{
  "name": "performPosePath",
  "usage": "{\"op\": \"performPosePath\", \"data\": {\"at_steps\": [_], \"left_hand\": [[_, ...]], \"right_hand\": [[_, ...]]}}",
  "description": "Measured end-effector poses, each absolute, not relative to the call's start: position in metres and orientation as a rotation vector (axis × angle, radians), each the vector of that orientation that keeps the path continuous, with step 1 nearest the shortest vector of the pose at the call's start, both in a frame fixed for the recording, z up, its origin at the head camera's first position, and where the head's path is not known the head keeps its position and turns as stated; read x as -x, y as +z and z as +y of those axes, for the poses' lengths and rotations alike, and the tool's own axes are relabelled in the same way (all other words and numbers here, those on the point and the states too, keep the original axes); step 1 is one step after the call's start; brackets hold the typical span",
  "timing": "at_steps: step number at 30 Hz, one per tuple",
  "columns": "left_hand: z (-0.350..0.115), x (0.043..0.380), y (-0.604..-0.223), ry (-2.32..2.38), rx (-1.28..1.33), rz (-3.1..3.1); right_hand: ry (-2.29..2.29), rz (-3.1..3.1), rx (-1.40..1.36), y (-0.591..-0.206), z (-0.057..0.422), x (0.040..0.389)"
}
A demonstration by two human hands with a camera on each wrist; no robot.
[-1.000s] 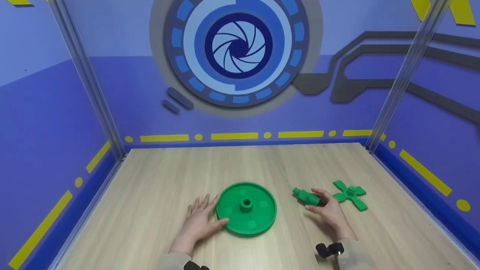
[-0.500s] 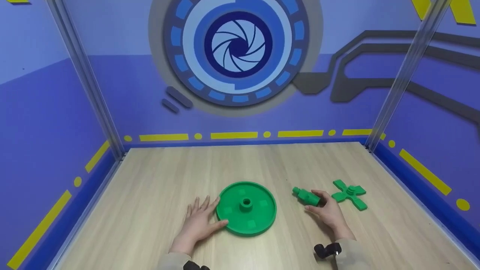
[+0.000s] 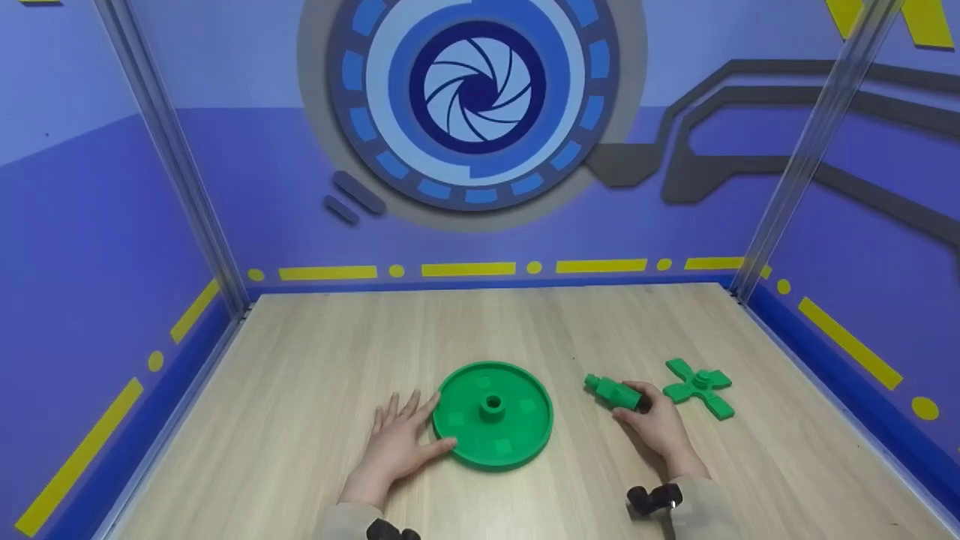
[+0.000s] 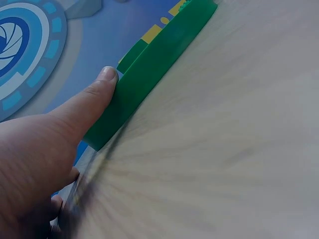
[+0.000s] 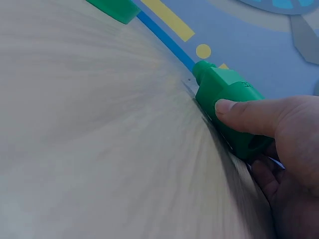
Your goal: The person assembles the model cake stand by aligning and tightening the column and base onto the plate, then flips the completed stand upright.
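- Purple walls (image 3: 255,165) stand well beyond the fingertips; a pale wooden table (image 3: 337,352) lies beneath both hands.
- Left hand (image 3: 397,446): fingers spread wide, thumb on the rim of a green disc (image 3: 480,435), which lies flat just right of them.
- Right hand (image 3: 660,424): thumb and fingers pinch a green stepped piece (image 3: 613,392), narrow end pointing away; its lower fingers are partly hidden, their placing hard to tell.
- Green four-bladed cross (image 3: 702,381): near, right of these fingers.

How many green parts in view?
3: a round dish at the left hand, a stepped piece in the right hand, and a four-armed cross just beyond the right hand, to its right.
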State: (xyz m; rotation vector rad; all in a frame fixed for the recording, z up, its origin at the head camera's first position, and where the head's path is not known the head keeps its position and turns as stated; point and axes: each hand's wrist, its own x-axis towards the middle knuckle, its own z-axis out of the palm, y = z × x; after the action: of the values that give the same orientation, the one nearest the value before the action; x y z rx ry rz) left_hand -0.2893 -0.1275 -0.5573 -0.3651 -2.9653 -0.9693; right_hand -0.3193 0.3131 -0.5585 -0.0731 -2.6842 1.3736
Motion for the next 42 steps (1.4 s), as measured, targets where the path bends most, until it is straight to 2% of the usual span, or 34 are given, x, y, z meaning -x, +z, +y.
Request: {"op": "performPosePath", "data": {"at_steps": [42], "left_hand": [[-0.127,0.292,-0.56,-0.96,0.33,-2.976]], "right_hand": [[1.745,-2.352,0.065,-0.527,0.297,0.311]]}}
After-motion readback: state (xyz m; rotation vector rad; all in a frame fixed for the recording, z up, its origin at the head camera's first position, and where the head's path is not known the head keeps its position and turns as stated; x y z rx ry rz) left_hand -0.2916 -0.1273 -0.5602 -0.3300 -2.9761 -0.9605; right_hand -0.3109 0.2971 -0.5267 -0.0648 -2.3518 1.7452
